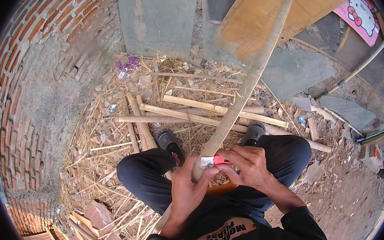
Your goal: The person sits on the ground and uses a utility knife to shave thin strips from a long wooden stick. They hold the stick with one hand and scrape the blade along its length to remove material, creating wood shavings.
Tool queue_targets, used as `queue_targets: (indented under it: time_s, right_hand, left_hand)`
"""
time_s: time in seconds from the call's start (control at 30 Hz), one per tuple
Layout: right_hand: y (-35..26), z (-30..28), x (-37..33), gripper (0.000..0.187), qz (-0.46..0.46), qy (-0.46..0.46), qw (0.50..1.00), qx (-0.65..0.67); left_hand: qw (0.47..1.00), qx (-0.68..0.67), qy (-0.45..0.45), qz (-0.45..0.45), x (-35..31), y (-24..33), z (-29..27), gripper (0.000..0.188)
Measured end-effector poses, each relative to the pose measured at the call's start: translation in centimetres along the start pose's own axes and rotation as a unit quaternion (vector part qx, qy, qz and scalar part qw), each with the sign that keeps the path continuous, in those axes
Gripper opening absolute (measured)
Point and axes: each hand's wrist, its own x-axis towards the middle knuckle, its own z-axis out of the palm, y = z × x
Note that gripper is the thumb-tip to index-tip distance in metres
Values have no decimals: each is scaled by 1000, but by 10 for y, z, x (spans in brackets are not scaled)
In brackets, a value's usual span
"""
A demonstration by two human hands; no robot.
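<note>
A long bamboo pole [243,97] slants from the far top centre down between my bent knees. My left hand [186,187] is closed around its near part, thumb and fingers on either side. My right hand [249,167] grips a small red object [221,160]; its exact kind is hard to make out. A flat whitish piece [207,161] lies against the pole at the red object's left end, beside my left fingertips. Below the hands an orange strip [222,188] shows at my lap, partly hidden.
Split bamboo pieces [192,115] lie across straw and rubble around my shoes [168,140]. A brick wall [17,106] rises at left. Grey boards [157,18] and a brown panel [240,24] lean at the back, with a pink picture board [344,17] at far right.
</note>
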Motion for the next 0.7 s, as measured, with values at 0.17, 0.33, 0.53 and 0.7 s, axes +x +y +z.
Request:
queue_targets:
  time_s: [0.17,0.33,0.53,0.7]
  right_hand:
    - [-1,-2,1,31,7,12,1000,2]
    - [0,-5,1,31,6,7,1000,-10]
    - [2,-4,2,33,0,18,1000,-20]
    - [27,-19,5,31,86,134,987,-31]
  left_hand:
    - [1000,9,5,-22,-4,-1,0,30]
    - [1000,3,10,-14,-4,-3,0,29]
    - [999,-16,3,-38,-4,3,-2,27]
    - [998,19,-5,-67,-13,5,-4,23]
